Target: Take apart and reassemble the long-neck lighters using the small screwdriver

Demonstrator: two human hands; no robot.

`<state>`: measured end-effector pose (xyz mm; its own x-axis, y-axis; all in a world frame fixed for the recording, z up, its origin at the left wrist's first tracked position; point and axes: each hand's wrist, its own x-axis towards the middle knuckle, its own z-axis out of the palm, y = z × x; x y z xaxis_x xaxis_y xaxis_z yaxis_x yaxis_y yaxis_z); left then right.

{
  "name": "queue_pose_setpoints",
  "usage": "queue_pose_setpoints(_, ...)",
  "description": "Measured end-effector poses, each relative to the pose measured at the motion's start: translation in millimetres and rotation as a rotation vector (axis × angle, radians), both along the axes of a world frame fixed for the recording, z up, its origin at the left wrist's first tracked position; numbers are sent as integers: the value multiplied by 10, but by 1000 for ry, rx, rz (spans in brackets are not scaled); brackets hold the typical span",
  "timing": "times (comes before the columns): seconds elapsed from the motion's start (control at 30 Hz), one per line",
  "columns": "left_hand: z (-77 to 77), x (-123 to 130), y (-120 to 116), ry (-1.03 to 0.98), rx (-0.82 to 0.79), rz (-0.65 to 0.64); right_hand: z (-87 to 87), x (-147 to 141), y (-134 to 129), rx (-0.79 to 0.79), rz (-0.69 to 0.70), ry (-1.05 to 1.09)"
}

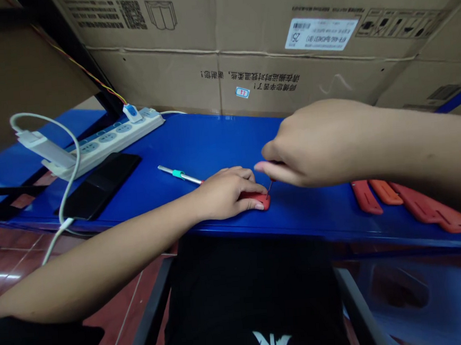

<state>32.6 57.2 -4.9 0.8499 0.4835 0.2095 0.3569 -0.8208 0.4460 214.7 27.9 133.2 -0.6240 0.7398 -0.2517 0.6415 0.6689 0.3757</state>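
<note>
The left hand (pixel 225 194) is clamped on a red, round-ended, plastic-looking piece (pixel 263 198) near the blue table's (pixel 220 141) front edge; its long axis runs left-right, visible end pointing right. The right hand (pixel 312 147), curled shut, grips a thin metal tool (pixel 271 186) slanting down to that end. Left, a silver rod with teal band (pixel 190 179); behind, a brown cardboard box (pixel 254 16), contents hidden.
</note>
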Motion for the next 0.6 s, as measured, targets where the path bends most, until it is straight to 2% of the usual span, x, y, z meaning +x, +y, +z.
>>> queue_pose_setpoints(0.13, 12, -10, -8, 17, -7, -4, 11, -44, 18, 44, -74, -47)
queue_pose_setpoints(0.3, 14, -4, -14, 33, -6, 9, 4, -6, 77, -163, 81, -10)
queue_pose_setpoints(0.5, -10, -8, -6, 29, 24, 8, 14, -19, 50, -14, 9, -89)
queue_pose_setpoints(0.6, -12, -12, -8, 15, 16, 6, 36, -27, 32, -78, 46, -53)
